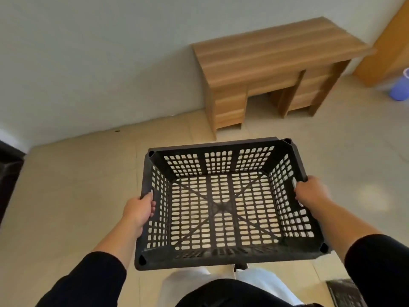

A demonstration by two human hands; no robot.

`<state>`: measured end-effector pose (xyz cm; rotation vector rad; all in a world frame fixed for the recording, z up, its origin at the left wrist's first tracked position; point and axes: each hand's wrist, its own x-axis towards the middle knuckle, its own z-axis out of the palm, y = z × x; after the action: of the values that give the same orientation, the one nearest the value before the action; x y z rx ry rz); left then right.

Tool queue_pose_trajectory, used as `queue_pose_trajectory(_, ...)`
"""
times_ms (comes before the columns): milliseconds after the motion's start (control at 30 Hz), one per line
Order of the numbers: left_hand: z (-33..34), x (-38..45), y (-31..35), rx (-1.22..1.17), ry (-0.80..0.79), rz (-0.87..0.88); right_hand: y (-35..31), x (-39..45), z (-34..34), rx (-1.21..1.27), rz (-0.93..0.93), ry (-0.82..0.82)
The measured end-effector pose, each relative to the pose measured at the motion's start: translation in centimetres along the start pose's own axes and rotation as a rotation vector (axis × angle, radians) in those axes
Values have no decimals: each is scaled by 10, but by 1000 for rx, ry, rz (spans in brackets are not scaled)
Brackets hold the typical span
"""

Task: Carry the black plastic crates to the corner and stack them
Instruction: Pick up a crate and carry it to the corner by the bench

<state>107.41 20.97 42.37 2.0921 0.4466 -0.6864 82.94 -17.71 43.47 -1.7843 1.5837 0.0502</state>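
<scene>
A person looks down at a black plastic crate [223, 202] held out in front of them, above a beige tiled floor [73, 196]. The crate is rectangular, open at the top and empty, with gridded slots through its walls and base, so the floor shows through. It sits roughly level, tipped slightly toward the viewer.

The left hand [138, 210] grips the crate's left rim, with the thumb curled over the top edge to the inside of the wall. The right hand [311, 191] grips the right rim in the same way, its fingers wrapped around the edge near a handle slot. Both forearms are bare, with black sleeves [88, 280] pushed up toward the elbows.

Beyond the crate, at the far right, a wooden desk [270, 69] stands against a pale wall [99, 63]. Further right is a blue plastic bin [401, 85] on the floor, beside an orange-brown wooden panel [391, 38]. A dark object [8, 169] sits at the left edge, too cut off to identify. At the near right corner, part of another black slotted item [343, 293] lies on the floor, mostly out of frame. Light trousers [254, 282] show below the crate.
</scene>
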Motion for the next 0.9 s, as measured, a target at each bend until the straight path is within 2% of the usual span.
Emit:
queue_pose_trajectory(167, -47, 31, 0, -113, 125, -66, -88, 25, 51, -48, -104, -130)
queue_pose_trajectory(333, -92, 87, 9, -154, 195, -130, -175, 38, 111, -116, -180, -183)
queue_pose_trajectory(667, -190, 227, 71, -156, 188, -122, -334, 21, 200, -175, -256, -131)
queue_pose_trajectory(900, -212, 321, 145, -139, 164, -98, -422, 53, 240, -166, -237, -102)
